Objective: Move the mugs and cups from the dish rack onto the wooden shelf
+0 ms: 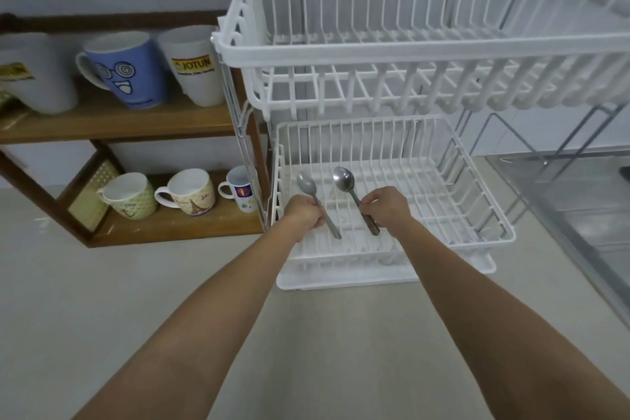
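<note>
Head view, looking forward and down over a pale countertop [102, 300]. A white two-tier dish rack [392, 48] stands at centre right; its upper tier holds nothing visible, and its lower basket [477, 201] sits on a white drip tray [341, 281].

Both bare forearms reach into the lower basket. The left hand [305, 213] is clenched around the handle of a metal spoon [306, 185], bowl pointing up and away. The right hand [387, 206] pinches the handle of a second, slightly larger spoon [344, 178], bowl likewise raised. The two spoons stand near each other, roughly parallel, handles angled down toward the basket floor; whether their tips touch the wires cannot be told.

No mug or cup is visible in either tier — all those in view stand on the wooden shelf [136, 119] to the left of the rack. Upper board, left to right: a white mug with a yellow label [37, 75], partly cut by the frame edge; a blue mug with spiral eyes [128, 68]; a white Jotun mug [196, 65], just beside the rack's frame. Lower board: a green dotted cup [131, 196], a cream mug with a tower picture [191, 193], and a small white mug with a red badge [240, 189], partly hidden behind the rack's post.

A steel sink [572, 201] lies at the right edge.
</note>
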The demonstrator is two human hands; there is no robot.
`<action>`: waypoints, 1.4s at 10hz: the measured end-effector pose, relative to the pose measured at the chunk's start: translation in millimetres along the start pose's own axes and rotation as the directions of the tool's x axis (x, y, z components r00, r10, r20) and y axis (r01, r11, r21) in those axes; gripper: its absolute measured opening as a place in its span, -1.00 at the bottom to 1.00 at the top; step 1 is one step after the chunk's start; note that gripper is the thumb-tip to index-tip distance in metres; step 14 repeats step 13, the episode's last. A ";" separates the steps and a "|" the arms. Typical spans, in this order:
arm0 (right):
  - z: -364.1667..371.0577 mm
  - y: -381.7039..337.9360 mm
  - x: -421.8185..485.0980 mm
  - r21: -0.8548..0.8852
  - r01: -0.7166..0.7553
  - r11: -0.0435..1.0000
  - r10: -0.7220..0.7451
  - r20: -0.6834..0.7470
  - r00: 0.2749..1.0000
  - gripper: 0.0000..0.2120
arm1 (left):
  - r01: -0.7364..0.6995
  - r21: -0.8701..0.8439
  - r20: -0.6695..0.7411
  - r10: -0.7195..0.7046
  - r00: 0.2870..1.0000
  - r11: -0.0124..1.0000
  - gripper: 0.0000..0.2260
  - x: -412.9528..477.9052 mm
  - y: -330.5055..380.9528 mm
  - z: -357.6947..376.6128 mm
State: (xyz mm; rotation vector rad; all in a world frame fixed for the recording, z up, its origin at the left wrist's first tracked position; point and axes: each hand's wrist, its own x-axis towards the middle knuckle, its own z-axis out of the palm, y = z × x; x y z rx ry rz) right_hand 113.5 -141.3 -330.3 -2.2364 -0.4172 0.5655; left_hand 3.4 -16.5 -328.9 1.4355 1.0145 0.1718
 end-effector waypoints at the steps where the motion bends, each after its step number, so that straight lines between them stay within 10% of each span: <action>1: 9.8 8.8 5.1 0.041 -0.012 0.999 0.012 0.002 1.000 -0.92 | 0.015 0.029 -0.005 -0.015 1.000 0.999 -0.92 3.4 -8.9 8.7; 14: 15.5 -5.2 -12.8 -0.265 0.090 0.960 -0.082 0.042 0.996 -0.80 | -0.155 0.630 0.017 0.185 0.983 0.761 -0.50 -14.2 -9.3 11.2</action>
